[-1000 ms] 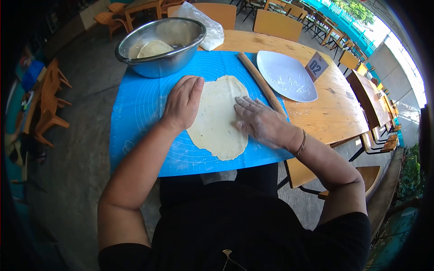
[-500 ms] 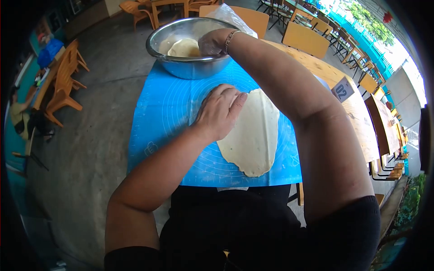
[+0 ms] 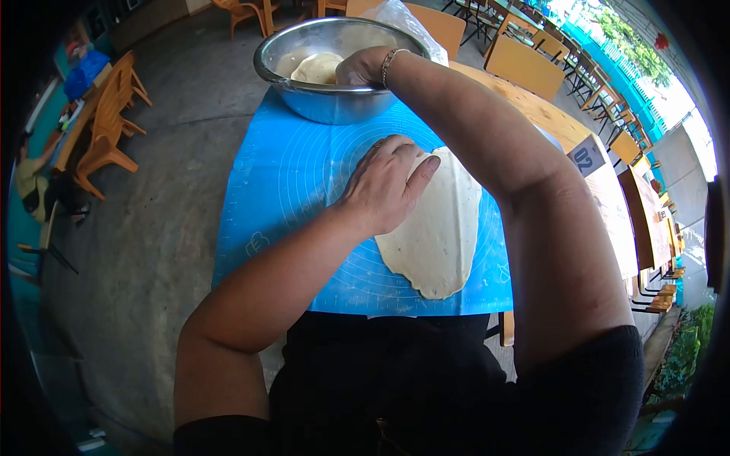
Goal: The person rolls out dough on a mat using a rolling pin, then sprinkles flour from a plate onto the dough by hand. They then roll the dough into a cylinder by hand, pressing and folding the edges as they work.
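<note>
A flat, rolled-out sheet of pale dough (image 3: 441,228) lies on a blue silicone mat (image 3: 289,190) on the wooden table. My left hand (image 3: 388,186) rests palm down on the sheet's left edge, fingers together. My right hand (image 3: 363,67) reaches across into a steel bowl (image 3: 327,102) at the mat's far end, next to a lump of dough (image 3: 315,68) inside. The bowl's rim hides its fingers, so I cannot see whether they hold anything.
A clear plastic bag (image 3: 407,23) lies behind the bowl. A numbered sign "02" (image 3: 584,156) stands on the wooden table (image 3: 547,114) to the right. Wooden chairs (image 3: 106,121) stand on the concrete floor to the left and behind the table.
My right hand left the dough sheet and reached forward into the steel bowl. My left hand stayed on the sheet's left edge. The view shifted, hiding the rolling pin and white plate.
</note>
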`<state>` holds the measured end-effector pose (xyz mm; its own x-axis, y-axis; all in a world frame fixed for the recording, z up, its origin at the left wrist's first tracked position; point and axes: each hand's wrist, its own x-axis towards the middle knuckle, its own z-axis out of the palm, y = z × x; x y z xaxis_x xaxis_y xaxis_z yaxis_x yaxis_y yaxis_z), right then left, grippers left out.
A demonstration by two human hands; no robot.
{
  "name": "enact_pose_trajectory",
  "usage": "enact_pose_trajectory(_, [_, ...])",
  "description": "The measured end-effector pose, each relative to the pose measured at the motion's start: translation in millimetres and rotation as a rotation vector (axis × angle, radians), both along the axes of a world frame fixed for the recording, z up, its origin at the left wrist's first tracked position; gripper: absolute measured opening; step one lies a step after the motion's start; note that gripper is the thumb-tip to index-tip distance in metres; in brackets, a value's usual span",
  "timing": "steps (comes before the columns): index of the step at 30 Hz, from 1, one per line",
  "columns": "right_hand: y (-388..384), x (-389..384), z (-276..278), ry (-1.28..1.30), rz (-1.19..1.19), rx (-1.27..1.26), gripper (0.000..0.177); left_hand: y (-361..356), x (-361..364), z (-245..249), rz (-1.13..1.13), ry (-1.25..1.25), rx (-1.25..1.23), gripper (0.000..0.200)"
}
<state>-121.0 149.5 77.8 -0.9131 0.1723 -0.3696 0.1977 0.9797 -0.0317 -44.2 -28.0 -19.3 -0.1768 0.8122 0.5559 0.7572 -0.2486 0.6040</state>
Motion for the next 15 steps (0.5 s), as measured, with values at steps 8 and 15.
enact_pose_trajectory(8, [-2.3,25.3,29.1,0.104,-0.164,-0.171,0.017,-2.4,3.8,3.2,-0.017,0.021,0.030,0.039])
enact_pose_trajectory(15, [39.2,75.4,55.4,0.351,-0.245,-1.214,0.014,-7.2,1.7,0.8,-0.062,0.151,0.109,0.019])
